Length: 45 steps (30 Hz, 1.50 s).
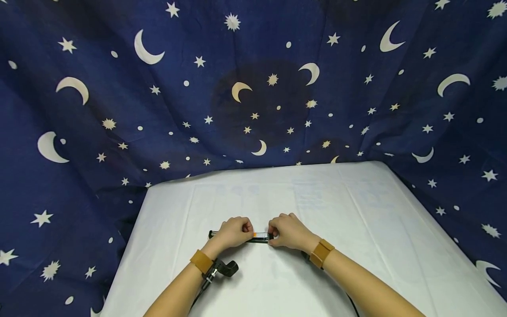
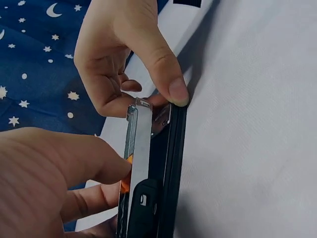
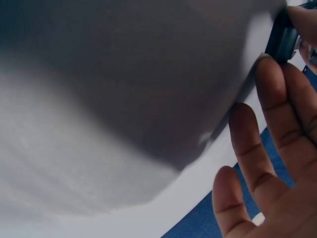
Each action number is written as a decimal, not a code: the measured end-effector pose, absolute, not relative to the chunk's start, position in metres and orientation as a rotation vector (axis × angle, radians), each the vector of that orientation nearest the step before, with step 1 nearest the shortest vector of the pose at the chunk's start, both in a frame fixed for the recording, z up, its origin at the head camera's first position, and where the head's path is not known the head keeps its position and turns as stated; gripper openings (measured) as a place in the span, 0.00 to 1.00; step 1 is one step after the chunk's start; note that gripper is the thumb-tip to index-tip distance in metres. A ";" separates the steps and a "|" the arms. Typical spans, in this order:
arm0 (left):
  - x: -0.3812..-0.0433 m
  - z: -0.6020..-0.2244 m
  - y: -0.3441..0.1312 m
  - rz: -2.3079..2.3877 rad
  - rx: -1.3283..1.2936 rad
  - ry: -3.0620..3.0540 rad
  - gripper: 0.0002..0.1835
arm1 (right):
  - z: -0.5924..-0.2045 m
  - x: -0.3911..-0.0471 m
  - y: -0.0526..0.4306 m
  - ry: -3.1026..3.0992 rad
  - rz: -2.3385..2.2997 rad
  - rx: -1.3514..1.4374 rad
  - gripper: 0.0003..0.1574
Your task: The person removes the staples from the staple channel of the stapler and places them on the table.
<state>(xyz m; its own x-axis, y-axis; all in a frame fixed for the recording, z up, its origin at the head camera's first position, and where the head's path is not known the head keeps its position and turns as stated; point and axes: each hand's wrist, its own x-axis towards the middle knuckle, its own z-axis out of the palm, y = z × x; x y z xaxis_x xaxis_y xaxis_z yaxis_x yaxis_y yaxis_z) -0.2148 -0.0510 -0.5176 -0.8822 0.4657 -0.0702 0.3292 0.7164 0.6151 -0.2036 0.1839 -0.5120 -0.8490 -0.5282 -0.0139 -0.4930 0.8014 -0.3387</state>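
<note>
Forearms (image 1: pixel 368 279): two, nearest the lens, coming in from the lower edge
Wrist bands (image 1: pixel 321 253): two counted, brown, one on each wrist
Stapler (image 1: pixel 259 235): one, by its look; between the hands, toward the near part of the white table (image 1: pixel 376 211); whether it rests on the cloth cannot be told
Left hand (image 1: pixel 234 232): grasping the stapler along its length, thumb at the orange part (image 2: pixel 124 187)
Right hand (image 1: pixel 292 232): pinching the stapler's end, thumb on the tip of the black base (image 2: pixel 174 168)
Handling, in judgement: steady the base with one hand, work the metal rail (image 2: pixel 142 144) straight along its line without twisting, and mind fingertips near its end
Count of stapler parts: one base, one rail, one orange part seen
Cables (image 1: pixel 352 304): two, dark, one by each arm
Curtain (image 1: pixel 261 48): blue, moons and stars, pattern not counted
</note>
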 end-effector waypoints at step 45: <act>-0.216 -0.520 -0.064 0.993 0.413 2.681 0.05 | -0.512 -0.208 0.187 2.901 -0.391 -1.131 0.24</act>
<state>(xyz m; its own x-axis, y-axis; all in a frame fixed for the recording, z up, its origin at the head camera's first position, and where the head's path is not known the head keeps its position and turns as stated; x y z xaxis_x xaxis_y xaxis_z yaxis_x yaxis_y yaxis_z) -0.2165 -0.0635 -0.5195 -0.9280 0.3471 -0.1356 0.1751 0.7274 0.6635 -0.2083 0.1872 -0.5120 -0.7403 -0.6668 0.0862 -0.6658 0.7092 -0.2320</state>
